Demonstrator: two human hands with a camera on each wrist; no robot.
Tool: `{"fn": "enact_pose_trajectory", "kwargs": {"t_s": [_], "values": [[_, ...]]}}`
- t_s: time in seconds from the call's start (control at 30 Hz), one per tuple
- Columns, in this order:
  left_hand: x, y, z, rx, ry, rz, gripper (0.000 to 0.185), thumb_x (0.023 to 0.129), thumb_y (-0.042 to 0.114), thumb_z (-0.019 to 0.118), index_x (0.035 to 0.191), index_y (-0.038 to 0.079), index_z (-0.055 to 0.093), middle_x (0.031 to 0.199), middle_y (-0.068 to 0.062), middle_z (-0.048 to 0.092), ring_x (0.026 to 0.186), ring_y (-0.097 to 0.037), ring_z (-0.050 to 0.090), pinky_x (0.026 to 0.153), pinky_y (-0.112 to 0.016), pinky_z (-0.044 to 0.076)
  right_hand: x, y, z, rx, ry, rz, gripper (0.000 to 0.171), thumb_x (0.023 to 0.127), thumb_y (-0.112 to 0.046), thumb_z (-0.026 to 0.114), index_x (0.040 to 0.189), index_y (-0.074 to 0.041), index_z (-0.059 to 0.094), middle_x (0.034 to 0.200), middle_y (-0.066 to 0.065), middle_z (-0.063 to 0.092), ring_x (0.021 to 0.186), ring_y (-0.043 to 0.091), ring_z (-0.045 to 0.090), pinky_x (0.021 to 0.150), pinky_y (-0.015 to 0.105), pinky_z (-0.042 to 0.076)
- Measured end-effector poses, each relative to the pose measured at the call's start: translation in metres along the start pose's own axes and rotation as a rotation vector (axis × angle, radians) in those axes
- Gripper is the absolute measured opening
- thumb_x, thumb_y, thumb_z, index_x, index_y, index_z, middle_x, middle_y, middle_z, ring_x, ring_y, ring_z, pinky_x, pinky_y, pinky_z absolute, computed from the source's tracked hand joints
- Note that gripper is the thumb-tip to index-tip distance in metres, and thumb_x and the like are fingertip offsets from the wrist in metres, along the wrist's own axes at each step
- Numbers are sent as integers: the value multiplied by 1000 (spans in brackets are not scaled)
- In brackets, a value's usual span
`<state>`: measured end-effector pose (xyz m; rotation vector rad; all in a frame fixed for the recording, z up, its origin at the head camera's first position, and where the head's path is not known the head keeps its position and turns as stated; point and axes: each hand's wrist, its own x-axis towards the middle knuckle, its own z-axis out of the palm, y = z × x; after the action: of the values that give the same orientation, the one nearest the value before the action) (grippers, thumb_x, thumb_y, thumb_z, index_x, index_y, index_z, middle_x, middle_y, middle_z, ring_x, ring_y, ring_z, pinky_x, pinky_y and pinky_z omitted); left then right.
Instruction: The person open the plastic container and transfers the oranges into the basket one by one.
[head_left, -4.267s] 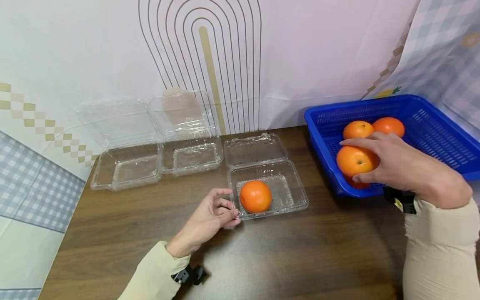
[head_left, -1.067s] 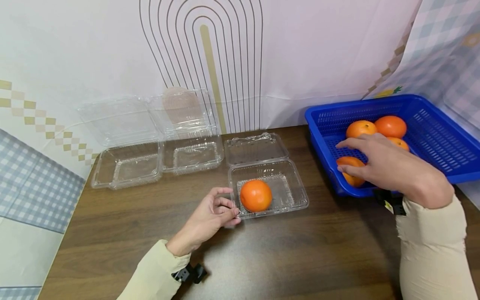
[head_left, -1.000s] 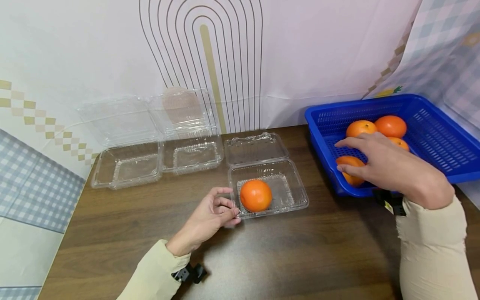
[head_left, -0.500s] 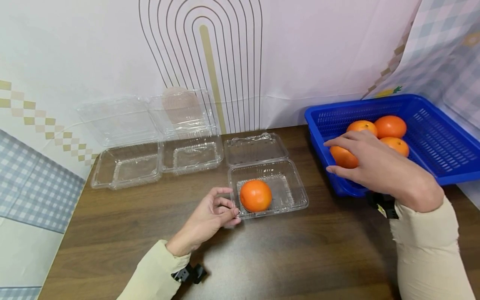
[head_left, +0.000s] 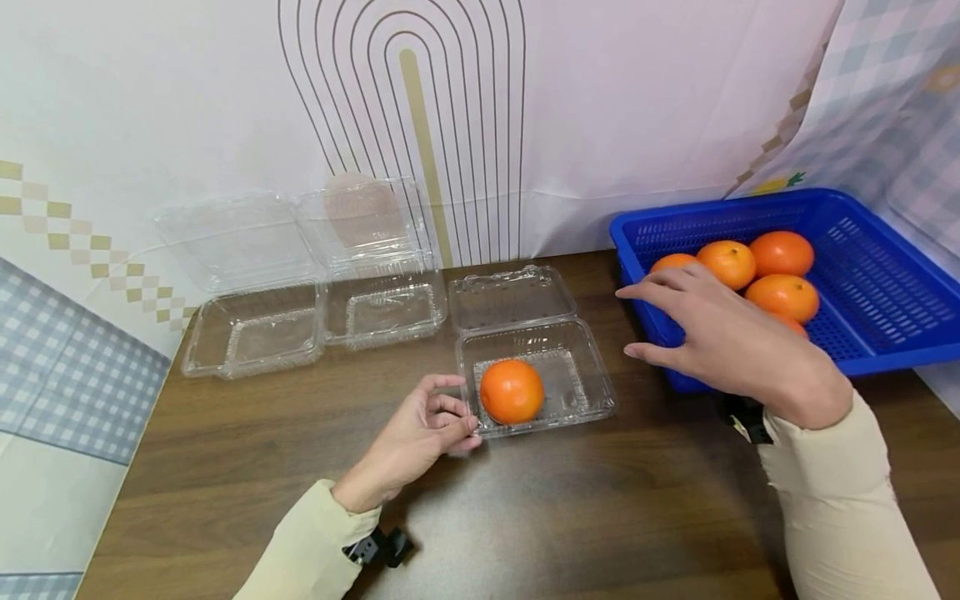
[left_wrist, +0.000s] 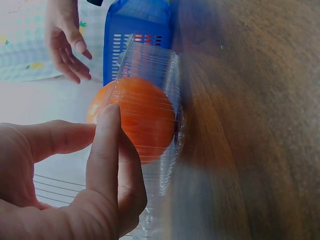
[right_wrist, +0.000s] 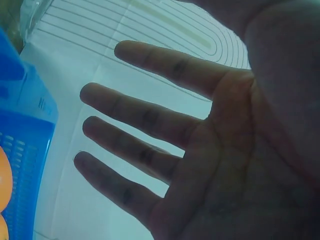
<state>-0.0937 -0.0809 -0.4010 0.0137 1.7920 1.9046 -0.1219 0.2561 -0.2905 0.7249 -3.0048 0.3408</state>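
In the head view my left hand (head_left: 420,446) pinches the near left corner of an open clear plastic clamshell box (head_left: 558,392). A single orange (head_left: 512,392) sits in the left half of its base. The left wrist view shows the thumb and fingertips on the box rim (left_wrist: 112,92), just in front of that orange. My right hand (head_left: 720,342) hovers over the left side of a blue basket (head_left: 892,358), fingers spread and nothing in them, as the right wrist view confirms. Several oranges (head_left: 782,298) lie in the basket, some partly hidden by this hand.
Two more open clear clamshell boxes stand at the back left, a left one (head_left: 273,333) and a right one (head_left: 393,308), lids leaning on the papered wall (head_left: 585,125). The wooden table (head_left: 562,517) stretches across the front.
My right hand has let go of the orange it gripped earlier and moved left to the basket's rim, uncovering more oranges. My left hand and the box with its orange have stayed put.
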Motion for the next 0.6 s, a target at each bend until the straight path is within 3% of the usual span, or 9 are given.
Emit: {"fn": "enact_pose_trajectory", "kwargs": {"t_s": [0.33,0.6], "values": [[0,0,0,6,3,-3,60,94,-12,61,145,-4,33,104,-11,54,83,-13,68,82,-27,67,4,-7,6,12,30,-45,58,89,-34,80,140,-14,60,132,10,62,124,30,49,107,51,49],[0,0,0,9,0,-3,59,94,-12,61,145,-4,33,105,-12,54,84,-13,68,82,-27,67,6,-12,9,11,10,-53,59,89,-34,80,141,-16,60,134,10,61,130,33,49,111,55,48]]}}
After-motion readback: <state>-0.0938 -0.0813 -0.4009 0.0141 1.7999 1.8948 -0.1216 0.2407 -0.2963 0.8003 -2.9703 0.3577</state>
